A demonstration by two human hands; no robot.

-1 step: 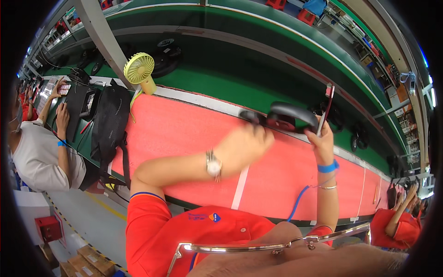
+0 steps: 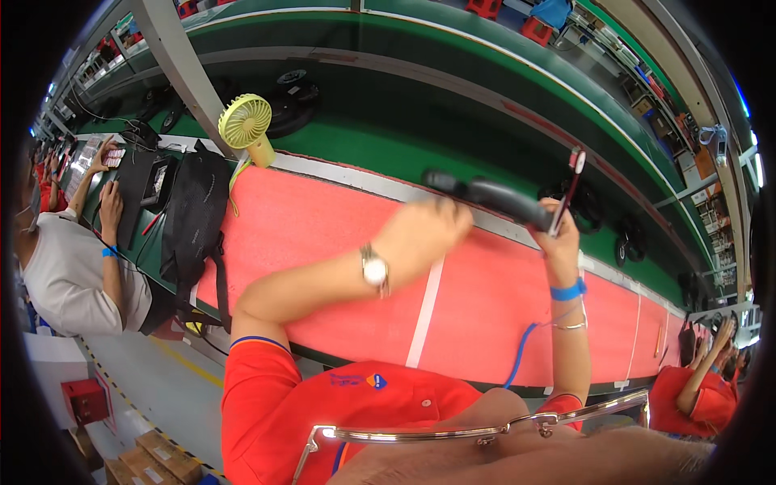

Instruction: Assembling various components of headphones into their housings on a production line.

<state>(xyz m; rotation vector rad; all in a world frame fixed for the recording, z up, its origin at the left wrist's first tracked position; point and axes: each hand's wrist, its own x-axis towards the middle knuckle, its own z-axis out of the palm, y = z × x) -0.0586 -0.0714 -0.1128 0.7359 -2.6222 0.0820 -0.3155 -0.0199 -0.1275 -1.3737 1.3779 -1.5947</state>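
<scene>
My right hand (image 2: 559,238) grips one end of what looks like a pair of black headphones (image 2: 505,200), blurred, with a thick curved band. A thin, flat dark-red piece with a pale edge (image 2: 569,190) rises upright at the same hand; how it is held is unclear. My left hand (image 2: 428,234) is just on the near side of the headphones' left end. Its fingers look curled but are smeared by motion, so whether they touch or hold anything is hidden. The headphones are above the far edge of the red-topped bench (image 2: 347,242).
A yellow handheld fan (image 2: 246,125) stands at the bench's far left, beside a grey post (image 2: 182,73). Beyond runs a green conveyor (image 2: 356,141) carrying black items. A black bag (image 2: 194,210) lies left, near a co-worker in white (image 2: 81,271). A blue cord (image 2: 521,356) leads toward my right wrist.
The headphones have turned so that the band shows more edge-on. My left hand has drawn slightly back to the left, away from them. My right hand has shifted slightly.
</scene>
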